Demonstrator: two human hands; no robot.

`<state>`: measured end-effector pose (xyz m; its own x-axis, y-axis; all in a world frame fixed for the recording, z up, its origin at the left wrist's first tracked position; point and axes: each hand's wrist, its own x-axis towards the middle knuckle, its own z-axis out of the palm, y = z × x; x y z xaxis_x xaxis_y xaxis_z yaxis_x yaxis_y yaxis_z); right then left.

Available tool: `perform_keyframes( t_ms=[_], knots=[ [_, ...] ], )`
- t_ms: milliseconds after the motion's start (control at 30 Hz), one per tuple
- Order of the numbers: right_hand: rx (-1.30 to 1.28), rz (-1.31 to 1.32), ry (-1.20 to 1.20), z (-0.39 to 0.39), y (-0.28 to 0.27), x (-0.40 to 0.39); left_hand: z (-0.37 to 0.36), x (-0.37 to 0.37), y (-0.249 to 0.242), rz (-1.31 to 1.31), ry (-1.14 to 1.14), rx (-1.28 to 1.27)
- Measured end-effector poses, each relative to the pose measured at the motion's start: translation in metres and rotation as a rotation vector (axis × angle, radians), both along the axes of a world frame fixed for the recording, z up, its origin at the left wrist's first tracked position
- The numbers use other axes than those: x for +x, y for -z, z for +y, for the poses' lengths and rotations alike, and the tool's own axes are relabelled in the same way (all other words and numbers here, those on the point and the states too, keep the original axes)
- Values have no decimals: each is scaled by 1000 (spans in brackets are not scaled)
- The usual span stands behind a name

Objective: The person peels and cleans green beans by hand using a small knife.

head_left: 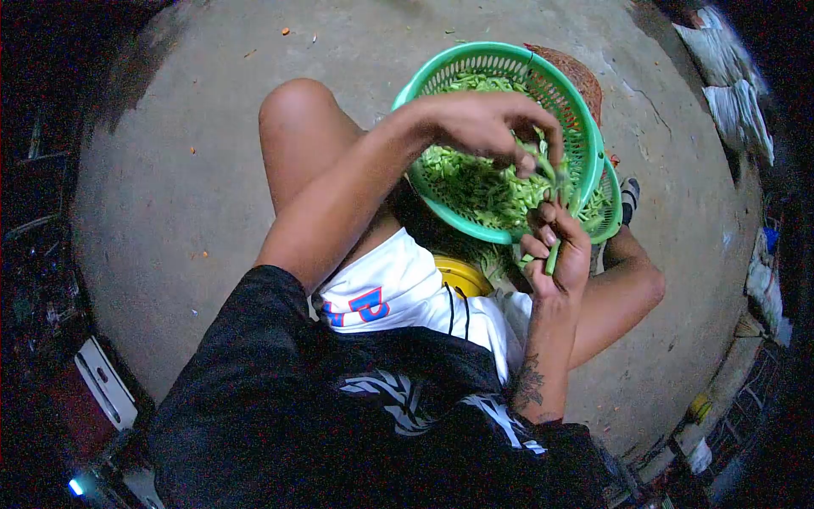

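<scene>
My right hand (pixel 560 250) is closed around a long green vegetable stalk (pixel 552 258), whose lower end sticks out below the fingers. Just above it, my left hand (pixel 496 131) curls over the upper part of the greens, thumb and fingers closing on it, partly smeared by motion. Whether a blade is between the hands I cannot make out. Both hands are over the near right side of a green plastic basket (pixel 413 92) with slotted walls. Many short cut green pieces (pixel 475 187) lie inside it.
A second green basket (pixel 612 222) with more cut pieces shows under the first. Behind them is a reddish mesh sack (pixel 577 72). A yellow container (pixel 462 276) stands between my legs. Pale sacks (pixel 738 114) lie at the right edge of the concrete floor (pixel 195 110).
</scene>
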<state>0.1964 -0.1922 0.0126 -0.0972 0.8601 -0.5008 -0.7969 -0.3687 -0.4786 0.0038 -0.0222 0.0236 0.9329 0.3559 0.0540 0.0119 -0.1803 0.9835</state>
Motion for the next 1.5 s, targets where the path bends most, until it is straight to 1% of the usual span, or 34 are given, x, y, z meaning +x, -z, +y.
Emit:
perform_keyframes(
  t_ms=[33,100,133,167,200,233,267,300,333,367,433,467,500,567,600,633,667,700,767,800,833,900,967,1033,1100,1167,1200,1233,1300,1333,1367,1433,1467,1500],
  knots=[
    [5,2,1,2,-2,-1,6,-4,0,2,1,5],
    [-51,-131,-8,6,-8,-5,12,-10,-4,10,-50,-184],
    [-35,-217,11,8,-15,-11,11,-12,-6,12,-46,-179],
    [-33,-215,14,9,-15,-12,9,-13,-7,82,-92,-204],
    [8,-280,-15,9,-14,-13,8,-13,-8,151,-139,-230],
    [47,-345,-46,9,-14,-14,8,-12,-6,150,-139,-233],
    [23,-433,-67,8,-15,-15,8,-10,-5,134,-124,-114],
    [20,-434,-68,7,-14,-15,6,-9,-5,117,-109,7],
    [-6,-468,-109,6,-13,-13,5,-9,-8,178,-79,52],
    [-31,-502,-148,7,-12,-13,4,-7,-8,178,-79,53],
    [-42,-501,-154,8,-17,-15,2,1,0,131,75,-39],
    [-36,-502,-215,9,-21,-17,-1,4,4,61,86,-25],
    [-31,-505,-276,10,-24,-19,-2,6,3,60,89,-24],
    [-36,-486,-288,8,-22,-19,-2,8,2,3,109,75],
    [-20,-428,-241,6,-21,-18,-3,7,-1,3,109,76],
    [-3,-369,-195,4,-19,-18,-3,4,-4,10,79,17],
    [39,-319,-97,1,-14,-17,-3,1,-7,18,49,-42],
    [41,-319,-99,0,-17,-16,-2,-1,-8,18,47,-40],
    [-12,-138,58,-3,-24,-13,2,-7,-9,87,-62,-148],
    [-7,-98,35,-5,-20,-8,3,-10,-13,82,-68,-118],
    [-7,-99,36,-7,-16,-5,5,-9,-8,82,-68,-119],
    [37,-316,-12,-10,-14,-4,4,-6,-3,-51,-64,-49],
    [38,-316,8,-11,-13,-7,0,-6,-5,-14,-82,-78],
    [36,-435,33,-12,-13,-8,-1,-7,-9,24,-103,-105],
    [30,-438,41,-14,-12,-7,0,-7,-10,98,-97,34],
    [24,-441,52,-16,-10,-7,1,-1,3,83,-93,71],
    [36,-448,69,-16,-9,-8,0,0,0,70,-91,109],
    [47,-454,85,-16,-8,-9,-2,0,-3,70,-91,108],
    [59,-454,92,-15,-7,-9,-8,1,-8,155,-106,19],
    [70,-455,100,-15,-7,-9,-2,3,2,-1,-89,115],
    [68,-456,99,-16,-8,-8,3,-1,4,-1,-90,113],
    [75,-473,95,-17,-10,-7,11,-13,-5,92,-118,-240],
    [81,-470,95,-17,-10,-7,20,-14,8,69,-141,-179],
    [44,-493,108,-17,-9,-7,16,-12,2,70,-141,-174]
  ],
)
